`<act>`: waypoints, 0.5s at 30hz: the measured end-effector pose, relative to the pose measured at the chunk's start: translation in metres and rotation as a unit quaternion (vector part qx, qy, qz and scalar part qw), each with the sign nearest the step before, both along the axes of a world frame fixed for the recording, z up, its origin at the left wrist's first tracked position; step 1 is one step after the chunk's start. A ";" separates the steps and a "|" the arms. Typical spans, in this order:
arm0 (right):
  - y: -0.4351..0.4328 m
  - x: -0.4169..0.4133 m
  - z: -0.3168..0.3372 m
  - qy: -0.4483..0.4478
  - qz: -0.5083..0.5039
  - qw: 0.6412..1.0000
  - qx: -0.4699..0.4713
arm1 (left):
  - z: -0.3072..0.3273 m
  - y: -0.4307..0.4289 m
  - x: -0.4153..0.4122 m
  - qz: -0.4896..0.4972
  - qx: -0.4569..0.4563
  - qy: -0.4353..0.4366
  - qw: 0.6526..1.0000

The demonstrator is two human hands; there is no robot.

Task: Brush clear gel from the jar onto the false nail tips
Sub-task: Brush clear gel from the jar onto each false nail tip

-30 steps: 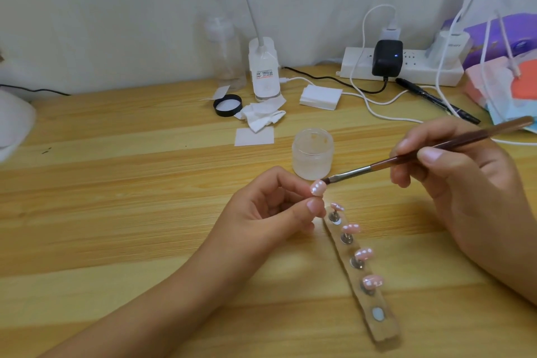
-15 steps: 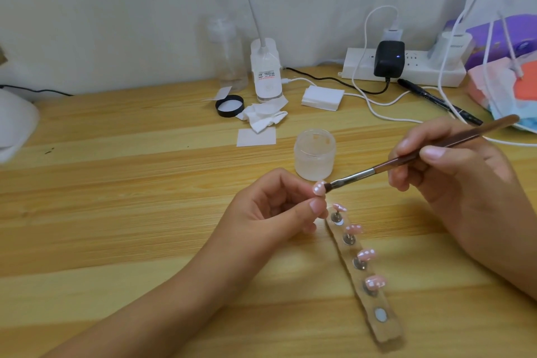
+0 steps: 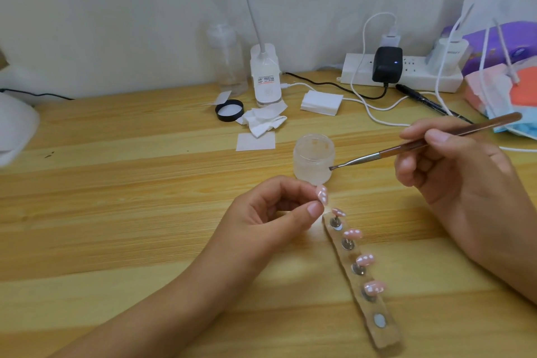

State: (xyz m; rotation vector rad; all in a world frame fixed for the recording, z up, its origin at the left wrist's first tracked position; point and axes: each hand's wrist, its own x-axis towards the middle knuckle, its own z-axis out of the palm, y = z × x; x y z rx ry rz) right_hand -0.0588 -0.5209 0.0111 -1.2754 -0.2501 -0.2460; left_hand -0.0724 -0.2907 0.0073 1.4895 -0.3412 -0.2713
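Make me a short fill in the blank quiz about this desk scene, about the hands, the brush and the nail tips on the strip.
1. The right hand holds the brush, and its bristle end points to the person's ____.
2. The left hand pinches one nail tip, which is ____ with white spots.
3. The holder strip carries ____ more nail tips.
Missing words: left, pink, four.
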 end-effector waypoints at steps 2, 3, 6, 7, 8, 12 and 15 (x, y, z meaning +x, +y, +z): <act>0.000 0.001 0.001 0.010 -0.001 1.000 0.007 | 0.000 -0.001 0.000 -0.005 -0.003 -0.012 1.000; 0.001 0.001 0.001 0.013 -0.001 1.000 0.007 | 0.000 -0.001 0.000 -0.007 -0.006 -0.015 1.000; 0.001 0.000 0.001 0.010 0.007 1.000 0.004 | 0.000 -0.001 0.000 -0.013 -0.010 -0.013 1.000; 0.001 0.000 0.001 0.007 0.013 1.000 0.002 | 0.000 -0.001 0.000 -0.014 -0.008 -0.011 1.000; 0.001 -0.001 0.000 0.005 0.018 1.000 -0.001 | 0.000 -0.001 0.000 -0.014 -0.006 -0.008 1.000; 0.002 -0.003 0.001 0.005 0.031 0.999 -0.008 | -0.001 0.000 0.000 -0.009 -0.001 -0.001 1.000; 0.004 -0.003 0.000 -0.002 0.042 0.999 -0.017 | -0.002 0.000 0.000 -0.010 -0.001 0.000 1.000</act>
